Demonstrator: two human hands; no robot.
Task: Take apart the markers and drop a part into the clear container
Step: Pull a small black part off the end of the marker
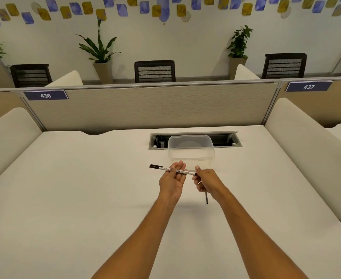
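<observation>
A slim white whiteboard marker (pixel 185 172) with a black cap (pixel 156 166) at its left end is held level just above the desk, in front of the clear container (pixel 191 156). My left hand (pixel 172 181) is palm-up with fingers stretched out, and the marker's middle lies across them. My right hand (pixel 206 182) pinches the marker's right end. A second thin dark piece (pixel 206 198) sticks down out of my right fist; what it is cannot be told. The container looks empty.
The white desk (pixel 85 188) has an open cable tray (pixel 226 139) right behind the container. A beige partition (pixel 145 109) closes the back, and padded side dividers (pixel 306 148) flank the desk. Chairs and plants stand beyond.
</observation>
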